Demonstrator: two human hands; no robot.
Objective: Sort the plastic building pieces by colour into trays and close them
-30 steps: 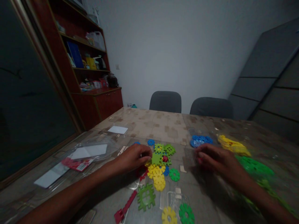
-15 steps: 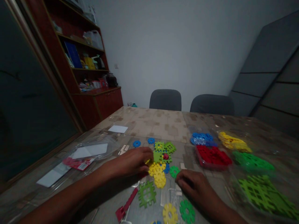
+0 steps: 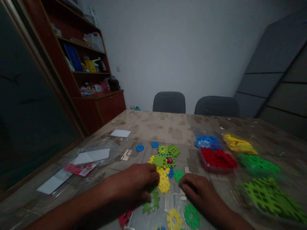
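Note:
My left hand (image 3: 142, 179) hovers over the near left side of the yellow flower-shaped discs (image 3: 163, 183), its fingers bent and its thumb apart. Its thumb reaches a green square lattice block (image 3: 152, 202), which the hand partly covers. A red stick piece (image 3: 124, 218) lies under my left forearm, mostly hidden. Just beyond is a cluster of joined pieces, with a green plate (image 3: 159, 161) and a green lattice square with a red piece (image 3: 169, 160) in it. Loosely curled, my right hand (image 3: 198, 191) rests beside a green disc (image 3: 178, 175); nothing shows in its fingers.
To the right stand clear tubs of blue discs (image 3: 206, 142), red pieces (image 3: 218, 159) and green lattice blocks (image 3: 271, 198). Loose yellow (image 3: 174, 219) and green discs (image 3: 192, 216) lie close to me. A clear plastic package (image 3: 93, 156) is at left; two chairs (image 3: 169, 102) stand behind the table.
My left hand has moved back toward me from the left side of the cluster, over the green square block. A yellow disc there now shows. My right hand stays put.

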